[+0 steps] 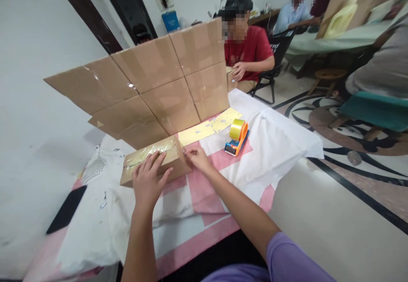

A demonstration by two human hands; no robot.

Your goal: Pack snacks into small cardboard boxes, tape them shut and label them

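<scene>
A small cardboard box (149,156) with clear tape along its top seam lies on the table in front of me. My left hand (147,180) rests flat on the near side of the box with fingers spread. My right hand (196,158) pinches at the box's right end, where the tape runs over the edge. An orange and blue tape dispenser (236,138) with a yellow roll stands a little to the right of my right hand.
A stack of sealed cardboard boxes (159,86) forms a wall behind the small box. Yellow sheets (210,126) lie at its foot. A black phone (66,209) lies at the left. A person in a red shirt (247,50) sits beyond the table.
</scene>
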